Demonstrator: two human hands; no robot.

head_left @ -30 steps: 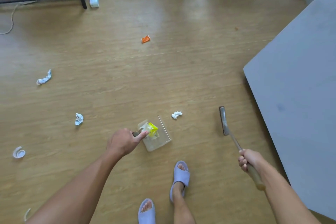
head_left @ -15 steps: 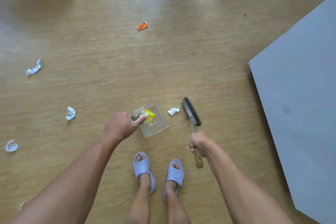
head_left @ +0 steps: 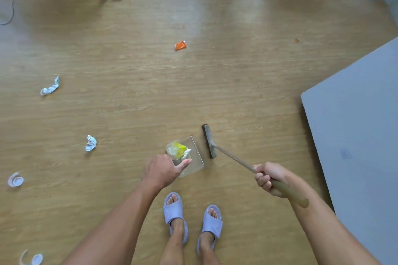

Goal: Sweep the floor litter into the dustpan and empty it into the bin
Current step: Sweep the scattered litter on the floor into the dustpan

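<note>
Currently left hand [head_left: 162,171] grips dustpan [head_left: 197,157] handle; right hand [head_left: 268,178] clenched round brush [head_left: 209,141], just beside dustpan.

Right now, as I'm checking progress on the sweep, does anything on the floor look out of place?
Yes. Outside the dustpan, litter lies scattered: an orange wrapper ahead, a paper twist and a paper ball to the left, a torn cup far left. Nothing looks spilled.

I am wearing lilac slippers [head_left: 173,211] on a tan wood-grain floor [head_left: 237,97], holding a clear dustpan [head_left: 197,158], yellow wrapper [head_left: 179,146] inside, and a brown brush [head_left: 237,159]; grey table [head_left: 355,146] alongside.
</note>
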